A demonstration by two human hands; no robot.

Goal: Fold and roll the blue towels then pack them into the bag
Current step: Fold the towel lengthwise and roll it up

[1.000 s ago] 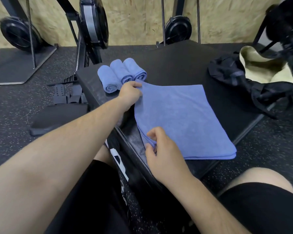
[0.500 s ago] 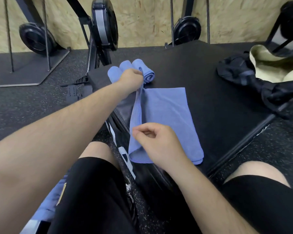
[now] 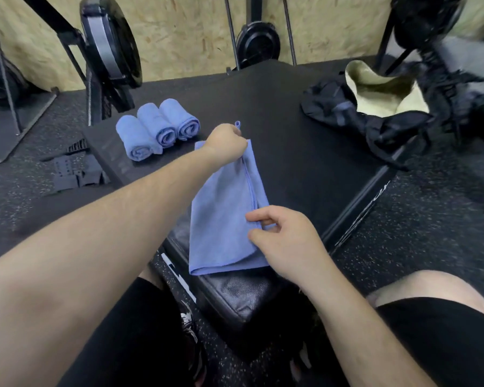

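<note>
Grips the far end of the folded blue towel (image 3: 221, 219) in the left hand (image 3: 227, 143), fingers curled tight into a fist round the cloth, with the small hanging loop (image 3: 237, 124) poking out just above the knuckles. Pinches the hemmed edge at the near right with the right hand (image 3: 285, 238), thumb and forefinger closed on the fabric, other fingers loosely bent. Keeps the towel between the two grips as a long narrow strip, folded lengthwise, hem running from one hand to the other. Lies mostly flat on the black padded platform (image 3: 305, 163), near end close to the platform's front corner, bulk of the cloth to the left of the right hand and nearer than the left. Just beyond the left forearm, at the far left corner of the same platform, three rolled blue towels (image 3: 157, 129) side by side and touching, spiral ends facing this way. Well apart, at the far right of the platform, the black bag (image 3: 333, 107), mouth open, pale lining showing. Around it all, dark speckled floor (image 3: 430, 233) and a chipboard wall (image 3: 193, 37) behind.
</note>
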